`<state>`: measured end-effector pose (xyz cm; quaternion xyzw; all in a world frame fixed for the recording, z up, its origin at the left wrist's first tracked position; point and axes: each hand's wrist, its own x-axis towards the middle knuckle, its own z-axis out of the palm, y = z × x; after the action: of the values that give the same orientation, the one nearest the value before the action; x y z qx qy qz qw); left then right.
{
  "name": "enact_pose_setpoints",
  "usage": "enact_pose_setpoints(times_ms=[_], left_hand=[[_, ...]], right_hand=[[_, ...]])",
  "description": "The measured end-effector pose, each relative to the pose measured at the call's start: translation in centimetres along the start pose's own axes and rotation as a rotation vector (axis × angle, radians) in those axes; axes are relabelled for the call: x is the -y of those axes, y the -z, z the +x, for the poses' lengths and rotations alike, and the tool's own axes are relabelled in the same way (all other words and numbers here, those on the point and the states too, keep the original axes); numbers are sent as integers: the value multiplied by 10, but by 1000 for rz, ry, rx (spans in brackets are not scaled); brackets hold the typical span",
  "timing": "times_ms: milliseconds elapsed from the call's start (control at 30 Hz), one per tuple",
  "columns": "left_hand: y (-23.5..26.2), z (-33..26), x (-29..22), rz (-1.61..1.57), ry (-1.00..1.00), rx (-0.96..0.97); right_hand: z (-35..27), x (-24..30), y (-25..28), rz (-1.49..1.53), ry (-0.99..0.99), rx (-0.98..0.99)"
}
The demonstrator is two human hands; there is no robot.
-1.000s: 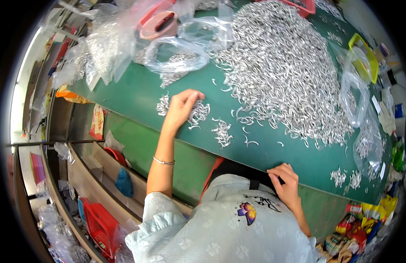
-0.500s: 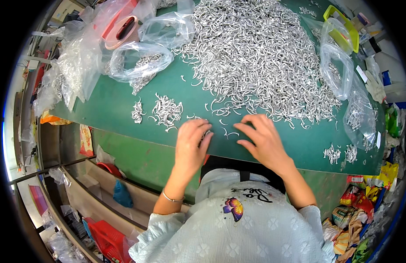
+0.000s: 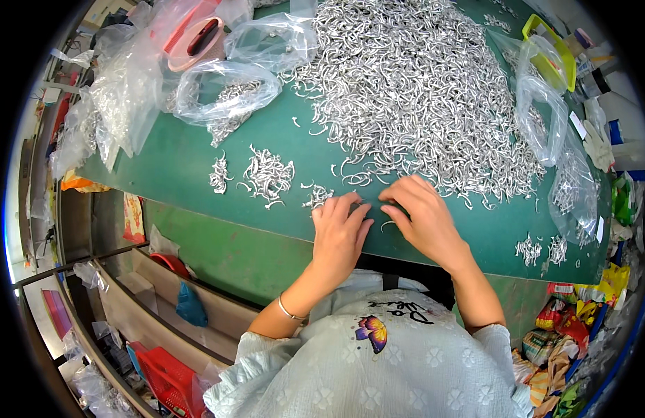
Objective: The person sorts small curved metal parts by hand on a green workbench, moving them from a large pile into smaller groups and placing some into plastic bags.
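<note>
Small curved silvery metal pieces lie in a huge heap [image 3: 420,90] on the green table [image 3: 462,230]. My left hand [image 3: 340,233] is near the table's front edge, fingers bent down and thumb close to them; whatever is under the fingertips is hidden. Beside it on the left sits a small cluster of the pieces [image 3: 318,196]. My right hand [image 3: 423,223] faces it from the right, thumb and forefinger apart, just below the heap's near edge. A single curved piece [image 3: 388,223] lies under its thumb.
Farther left are a small pile [image 3: 268,175] and a smaller one [image 3: 219,174]. Clear plastic bags [image 3: 228,97] and a pink basket [image 3: 197,49] stand at back left. At right are a bag of pieces [image 3: 572,184], a lime-green tray [image 3: 556,56] and two little piles [image 3: 529,249].
My left hand has moved right, toward my right hand, uncovering the small cluster beside it. My right hand has stayed nearly in place, its fingers drawn slightly closer together.
</note>
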<state>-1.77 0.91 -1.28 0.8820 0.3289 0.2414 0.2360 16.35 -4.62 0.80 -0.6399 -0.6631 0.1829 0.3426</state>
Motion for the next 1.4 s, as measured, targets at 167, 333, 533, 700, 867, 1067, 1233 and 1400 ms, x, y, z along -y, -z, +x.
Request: enact_pose_setpoints(times_ms=[167, 333, 533, 700, 867, 1067, 1233, 1400], left_hand=[[8, -1, 5, 32, 45, -27], [8, -1, 4, 28, 98, -103], [11, -5, 6, 62, 104, -96], [5, -4, 3, 51, 50, -81], [-1, 0, 12, 63, 35, -81], [3, -5, 17, 58, 74, -132], [-2, 6, 15, 111, 76, -97], [5, 0, 27, 123, 75, -110]], right_hand=[[4, 3, -20, -89, 24, 3], [3, 5, -22, -38, 30, 2], [-2, 10, -33, 109, 33, 111], [19, 0, -20, -99, 120, -48], [17, -5, -30, -304, 177, 43], [7, -7, 1, -215, 159, 38], [42, -8, -33, -278, 306, 84], [21, 0, -17, -363, 159, 194]])
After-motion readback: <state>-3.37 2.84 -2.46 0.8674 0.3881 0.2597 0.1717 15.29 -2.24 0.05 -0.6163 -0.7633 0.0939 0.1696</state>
